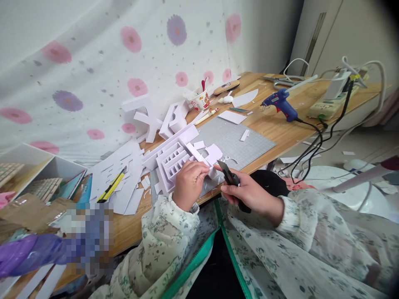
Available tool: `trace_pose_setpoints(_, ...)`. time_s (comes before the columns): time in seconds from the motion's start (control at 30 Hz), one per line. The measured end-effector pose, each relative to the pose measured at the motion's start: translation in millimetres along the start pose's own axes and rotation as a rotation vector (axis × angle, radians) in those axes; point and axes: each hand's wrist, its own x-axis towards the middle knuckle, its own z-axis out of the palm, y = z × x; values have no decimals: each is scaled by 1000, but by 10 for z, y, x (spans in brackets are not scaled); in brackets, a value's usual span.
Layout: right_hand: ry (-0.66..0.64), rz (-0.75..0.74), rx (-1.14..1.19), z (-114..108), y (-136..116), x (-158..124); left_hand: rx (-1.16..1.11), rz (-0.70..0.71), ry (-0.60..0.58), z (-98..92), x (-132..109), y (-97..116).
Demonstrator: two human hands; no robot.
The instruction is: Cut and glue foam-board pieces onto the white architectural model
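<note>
My right hand is wrapped round a black utility knife, its blade pointing up and left toward my other hand. Fingertips pinched together, my left hand is just left of the blade; what it pinches is too small to make out, though white scraps lie close by. Partly behind my left hand, a white foam-board model with rows of small compartments rests on the grey cutting mat. Curved white offcuts lie beyond the fingertips.
A blue glue gun stands on the right, its black cord hanging off the table. A yellow cutter lies on white sheets at left. Behind are white letter-like shapes and a paper cup. A power strip sits far right.
</note>
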Motion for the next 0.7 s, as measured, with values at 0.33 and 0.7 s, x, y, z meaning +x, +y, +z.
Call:
trace_pose_setpoints(0.33,2,-14,30,1,-12,-10,-18,-2,18,19,1,-17)
trace_pose_setpoints(0.7,3,27,206,-63,22,-24,-24,-38,-5,-81,-14,-3)
